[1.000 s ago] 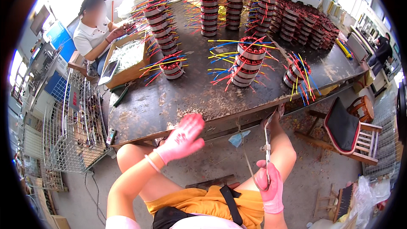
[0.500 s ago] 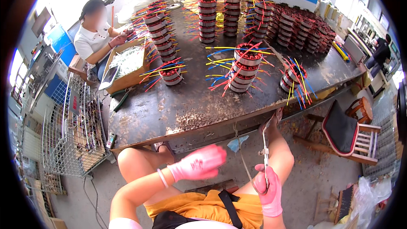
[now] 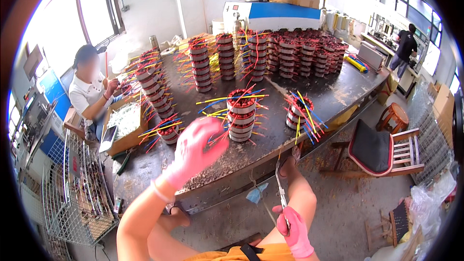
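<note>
My left hand [image 3: 197, 146], in a pink glove, reaches over the table's front edge with its fingers apart and nothing visible in them. Right beside its fingers stands the middle stack of motor stators [image 3: 241, 116], ringed metal cores with red windings and yellow, blue and red lead wires. My right hand [image 3: 294, 230], also gloved in pink, is closed round a gas torch [image 3: 282, 193], whose thin tube points up toward the table edge, with an orange glow at its tip. A short stator stack [image 3: 299, 112] stands to the right, and a single stator [image 3: 168, 132] to the left.
Taller stator stacks [image 3: 200, 67] fill the back of the table [image 3: 275, 137]. At the left a co-worker [image 3: 88, 84] sits behind a box of white pieces [image 3: 124, 121]. Wire cages [image 3: 77, 183] stand on the left, a chair [image 3: 372, 147] on the right. A hose [image 3: 266, 209] hangs near my knees.
My left hand has moved up and forward from above my lap to the middle stator stack. My right hand still holds the torch. The view has tilted up and shifted right.
</note>
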